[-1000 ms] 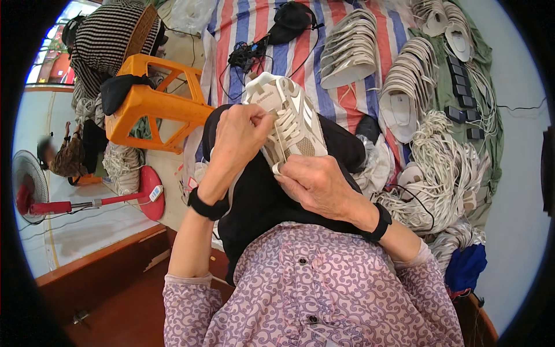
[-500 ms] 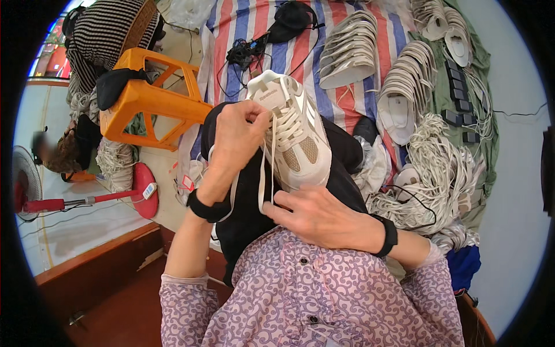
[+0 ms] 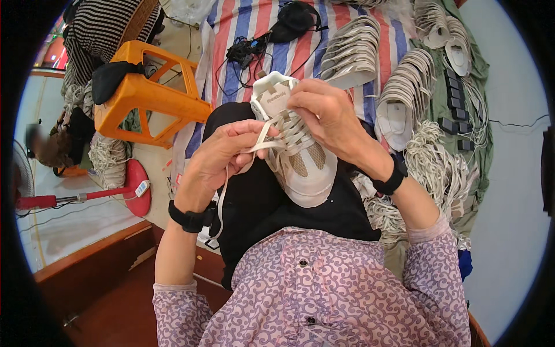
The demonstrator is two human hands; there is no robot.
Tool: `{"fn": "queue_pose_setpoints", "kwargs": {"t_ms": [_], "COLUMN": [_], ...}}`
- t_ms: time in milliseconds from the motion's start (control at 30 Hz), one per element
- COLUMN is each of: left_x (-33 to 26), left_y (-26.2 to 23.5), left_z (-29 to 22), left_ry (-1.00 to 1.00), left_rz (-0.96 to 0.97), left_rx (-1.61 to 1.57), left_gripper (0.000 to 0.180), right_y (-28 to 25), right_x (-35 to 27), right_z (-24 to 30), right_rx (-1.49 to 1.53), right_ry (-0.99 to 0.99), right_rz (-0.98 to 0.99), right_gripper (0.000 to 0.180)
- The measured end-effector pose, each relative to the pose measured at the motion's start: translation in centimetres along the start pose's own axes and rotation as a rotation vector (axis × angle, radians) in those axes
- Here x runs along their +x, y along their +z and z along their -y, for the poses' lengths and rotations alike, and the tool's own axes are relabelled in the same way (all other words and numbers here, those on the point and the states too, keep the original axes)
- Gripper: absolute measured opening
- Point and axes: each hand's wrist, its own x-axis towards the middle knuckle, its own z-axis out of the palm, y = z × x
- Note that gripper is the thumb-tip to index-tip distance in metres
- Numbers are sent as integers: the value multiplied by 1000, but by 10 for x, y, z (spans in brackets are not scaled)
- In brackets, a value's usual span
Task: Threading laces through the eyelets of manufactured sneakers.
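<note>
1. Pinching a flat pale lace (image 3: 263,137) — left hand (image 3: 222,151), beside the shoe (image 3: 306,170).
2. Right hand (image 3: 329,113), fingers curled at the upper eyelets; its grip cannot be told.
3. Shoe on black trousers (image 3: 260,202), toe towards the person.
4. Beyond — striped sheet (image 3: 231,29), black cap (image 3: 293,23); orange stool (image 3: 144,95) leftward.

bright, even light casts soft shadows, and straight edges bend toward the black rim.
</note>
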Motion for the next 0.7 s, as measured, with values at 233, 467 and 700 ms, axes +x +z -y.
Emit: {"fn": "queue_pose_setpoints", "kwargs": {"t_ms": [233,467,700], "left_x": [13,29,36], "left_y": [4,20,23], "left_z": [28,31,39], "left_ry": [412,615,848], "left_rz": [-273,-527,-568], "left_rx": [760,1133,1160], "left_gripper": [23,24,14], "right_y": [5,3,-38], "right_x": [16,18,11], "right_z": [1,1,-31], "right_rx": [-213,-247,-363], "right_ry": [-156,-186,-71], "right_rz": [256,353,163], "right_gripper": [10,18,19]}}
